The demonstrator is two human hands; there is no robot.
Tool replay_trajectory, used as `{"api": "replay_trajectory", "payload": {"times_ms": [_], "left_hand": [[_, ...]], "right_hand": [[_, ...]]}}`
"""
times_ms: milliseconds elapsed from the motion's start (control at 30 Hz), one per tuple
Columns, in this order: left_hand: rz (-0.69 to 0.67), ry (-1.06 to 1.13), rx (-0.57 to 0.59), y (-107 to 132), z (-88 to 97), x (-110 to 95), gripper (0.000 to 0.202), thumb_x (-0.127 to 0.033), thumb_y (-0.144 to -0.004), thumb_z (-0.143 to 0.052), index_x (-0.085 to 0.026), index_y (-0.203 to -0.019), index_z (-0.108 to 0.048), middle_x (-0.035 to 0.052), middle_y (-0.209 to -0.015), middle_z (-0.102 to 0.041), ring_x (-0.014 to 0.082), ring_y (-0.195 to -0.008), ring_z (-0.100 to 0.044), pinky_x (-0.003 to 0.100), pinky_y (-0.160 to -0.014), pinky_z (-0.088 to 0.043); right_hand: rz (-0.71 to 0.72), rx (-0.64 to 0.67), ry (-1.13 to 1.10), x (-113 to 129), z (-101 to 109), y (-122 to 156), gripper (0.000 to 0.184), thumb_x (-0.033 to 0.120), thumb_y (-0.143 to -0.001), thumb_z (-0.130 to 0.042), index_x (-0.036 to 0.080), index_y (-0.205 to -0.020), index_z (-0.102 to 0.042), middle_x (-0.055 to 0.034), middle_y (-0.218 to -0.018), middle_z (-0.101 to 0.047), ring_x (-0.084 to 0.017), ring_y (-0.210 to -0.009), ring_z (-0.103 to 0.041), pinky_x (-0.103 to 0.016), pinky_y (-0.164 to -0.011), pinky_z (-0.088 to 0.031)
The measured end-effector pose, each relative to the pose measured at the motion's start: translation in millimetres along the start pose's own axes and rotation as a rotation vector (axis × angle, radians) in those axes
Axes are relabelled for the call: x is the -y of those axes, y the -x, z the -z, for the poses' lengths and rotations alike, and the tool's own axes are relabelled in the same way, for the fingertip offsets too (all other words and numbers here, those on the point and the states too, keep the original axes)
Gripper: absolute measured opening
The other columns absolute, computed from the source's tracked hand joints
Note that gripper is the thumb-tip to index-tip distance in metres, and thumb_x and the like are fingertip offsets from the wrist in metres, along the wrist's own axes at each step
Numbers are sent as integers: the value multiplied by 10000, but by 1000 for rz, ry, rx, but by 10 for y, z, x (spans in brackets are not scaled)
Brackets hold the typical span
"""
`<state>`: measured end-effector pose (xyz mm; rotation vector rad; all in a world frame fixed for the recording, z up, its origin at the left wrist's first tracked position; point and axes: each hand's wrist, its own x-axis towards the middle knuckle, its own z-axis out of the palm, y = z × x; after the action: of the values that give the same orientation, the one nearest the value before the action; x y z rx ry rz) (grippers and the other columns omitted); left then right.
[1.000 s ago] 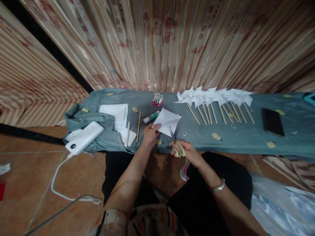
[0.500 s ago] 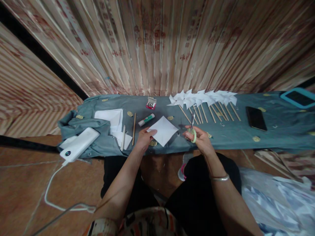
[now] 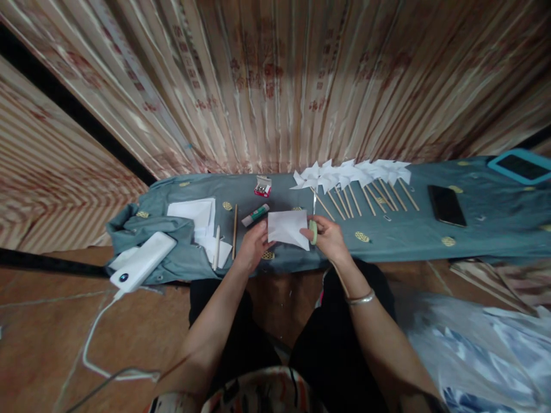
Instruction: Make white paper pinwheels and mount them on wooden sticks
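Observation:
A white paper square [image 3: 287,227] with fold lines is held up between both hands over the front edge of the grey-green cloth [image 3: 387,232]. My left hand [image 3: 253,246] pinches its left edge. My right hand [image 3: 326,238] touches its right corner while gripping green-handled scissors [image 3: 314,225], blades pointing away from me. Just beyond the hands lie a glue stick [image 3: 255,214] and a small red box of pins [image 3: 262,186].
A row of several finished white paper pinwheels on wooden sticks [image 3: 353,178] lies at the back right. A black phone [image 3: 446,205] and a teal-cased tablet [image 3: 519,165] are further right. White paper sheets [image 3: 193,212], sticks [image 3: 235,229] and a white power bank [image 3: 142,261] sit left.
The right hand stopped cutting, swung out to the right with the scissors, then came back to the paper. The left hand laid the paper down briefly; both hands now hold it up.

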<state>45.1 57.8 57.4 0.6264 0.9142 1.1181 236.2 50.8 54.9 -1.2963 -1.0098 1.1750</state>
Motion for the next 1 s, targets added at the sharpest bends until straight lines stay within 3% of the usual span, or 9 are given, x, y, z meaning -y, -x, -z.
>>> {"api": "replay_trajectory", "payload": {"times_ms": [133,233,333,600,800,1000], "left_hand": [[1,21,51,124,-138,136,497,-453,-553,-838,-180,-947,-709,81,-1013,-713,212,-966,-648,309,-795,-510],[-30,1,-33,129,-254,226,440,-407,-500,-867,-152,-819,-703,63,-878,-721,191,-824,-662,301,-740,-516],[-53,35,-135,64,-296,231,425,-364,-491,-867,-142,-813,-703,58,-847,-720,169,-738,-650,284,-665,-514],[-11,-12,-201,-91,-134,187,336,-284,-478,-853,-159,-753,-704,53,-818,-721,141,-662,-623,225,-541,-451],[-62,-35,-237,-205,-79,276,380,-289,-443,-862,-139,-751,-697,39,-751,-708,115,-578,-588,201,-483,-400],[-171,-120,-379,-400,49,216,292,-289,-463,-837,-139,-629,-650,-9,-595,-631,89,-499,-504,215,-485,-372]], "right_hand": [[82,-104,40,-50,-124,-51,477,444,-553,-781,205,-934,-621,8,-651,-666,-170,-605,-591,-300,-612,-462],[99,-80,49,-57,-213,-57,490,454,-566,-772,208,-961,-618,4,-689,-676,-166,-613,-589,-302,-623,-469],[79,-76,3,-35,-260,-67,489,449,-547,-789,206,-937,-625,14,-681,-667,-158,-621,-576,-294,-623,-470],[-48,-40,-161,-69,-283,-108,424,463,-510,-816,198,-784,-630,10,-703,-663,-158,-661,-582,-301,-672,-473],[-112,9,-188,-97,-290,-113,425,453,-467,-853,191,-718,-630,29,-629,-620,-119,-574,-524,-266,-595,-448],[-198,229,-54,-41,-171,-2,467,514,-536,-827,178,-821,-674,14,-631,-639,-106,-540,-552,-248,-544,-465]]}}
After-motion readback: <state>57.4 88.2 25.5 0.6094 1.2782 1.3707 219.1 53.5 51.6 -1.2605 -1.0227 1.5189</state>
